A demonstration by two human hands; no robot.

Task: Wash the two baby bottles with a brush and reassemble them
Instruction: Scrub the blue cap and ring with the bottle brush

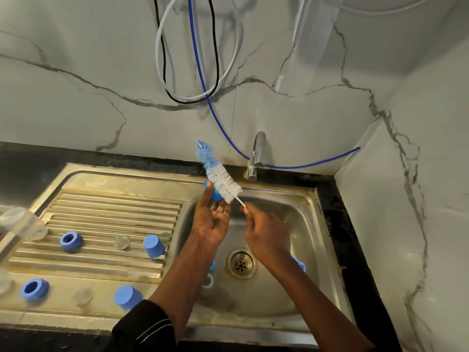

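Right now the right hand (266, 237) pinches the brush (223, 181) by its wire stem, bristles slanting up-left above the sink (304, 224), just beside the blue piece (216, 195) gripped by the left hand (213, 222).

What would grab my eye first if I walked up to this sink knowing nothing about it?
First, the bottle brush with white and blue bristles, held up over the sink. The right hand pinches its thin stem, and the left hand holds a small blue part just behind the bristles. Next, the blue rings and blue caps scattered on the ribbed drainboard to the left.
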